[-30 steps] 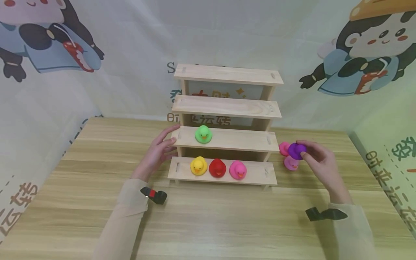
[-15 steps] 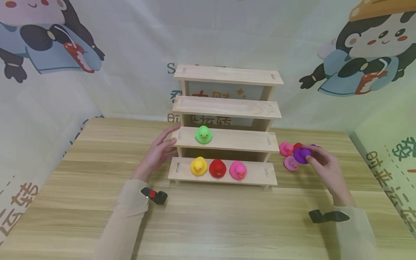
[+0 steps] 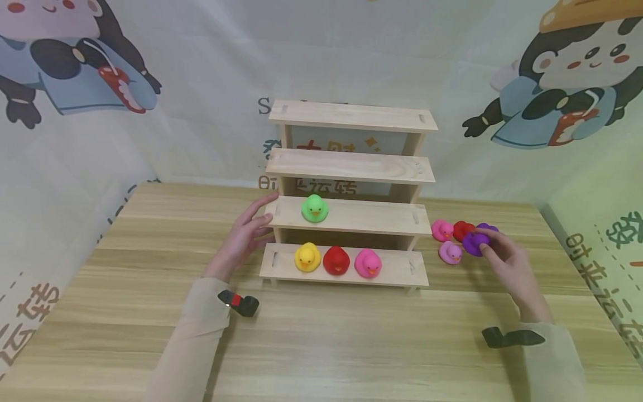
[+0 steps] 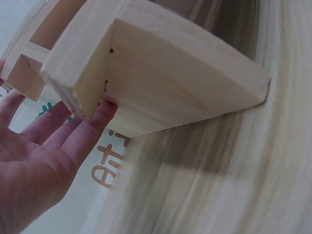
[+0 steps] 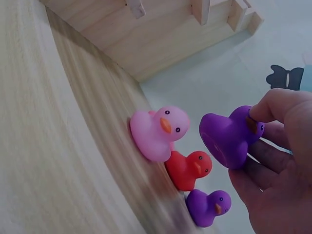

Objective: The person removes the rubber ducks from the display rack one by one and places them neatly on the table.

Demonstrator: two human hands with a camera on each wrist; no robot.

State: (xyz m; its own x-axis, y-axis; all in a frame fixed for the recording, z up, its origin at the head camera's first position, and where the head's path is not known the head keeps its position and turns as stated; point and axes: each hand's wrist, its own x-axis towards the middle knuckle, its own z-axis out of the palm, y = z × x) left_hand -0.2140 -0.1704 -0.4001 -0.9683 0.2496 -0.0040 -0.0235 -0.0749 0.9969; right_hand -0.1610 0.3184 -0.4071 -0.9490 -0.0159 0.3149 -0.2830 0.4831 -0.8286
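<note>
In the head view, my left hand [image 3: 244,230] holds the left end of a stepped wooden shelf [image 3: 351,218] at its second tier from the bottom. The left wrist view shows fingertips reaching under a board [image 4: 161,48] to the side panel. My right hand [image 3: 509,265] pinches a purple rubber duck [image 5: 229,136] between thumb and fingers, tilted so its base shows. Close to it on the table are a red duck [image 3: 463,230], another purple duck [image 5: 207,207], a light purple duck [image 3: 450,253] and a pink duck [image 3: 442,230].
A green duck [image 3: 315,209] sits on the second tier. Along the bottom tier stand a yellow duck [image 3: 307,257], a red duck [image 3: 336,261] and a pink duck [image 3: 368,263]. Printed cloth [image 3: 211,84] hangs behind and beside the wooden table [image 3: 326,340].
My right hand has moved right and slightly toward me with the purple duck, uncovering the red duck and part of the other purple one. The left hand stays at the shelf.
</note>
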